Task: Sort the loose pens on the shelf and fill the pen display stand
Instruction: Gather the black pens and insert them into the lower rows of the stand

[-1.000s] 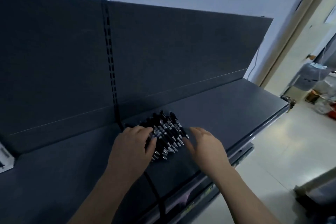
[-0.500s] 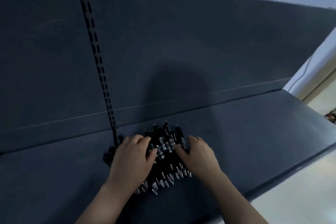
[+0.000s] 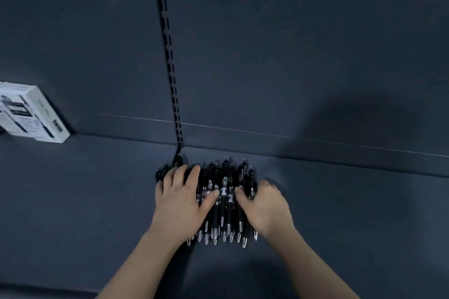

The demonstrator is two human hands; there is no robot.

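Observation:
A pile of several black pens [image 3: 224,204] with silver tips lies on the dark shelf [image 3: 340,213], tips pointing toward me. My left hand [image 3: 181,198] rests flat on the pile's left side, fingers spread and straight, thumb on the pens. My right hand [image 3: 264,205] presses against the pile's right side, its fingers wrapping down over the outer pens, thumb on top. The two hands bracket the pile between them. No display stand is in view.
A white printed box [image 3: 31,114] stands at the far left against the shelf's dark back panel [image 3: 267,56]. A slotted upright strip [image 3: 170,56] runs down the panel to just behind the pens.
The view has swung left and down, bringing the white box into sight. Both hands have closed in on the pile's sides, and the pens now lie more parallel.

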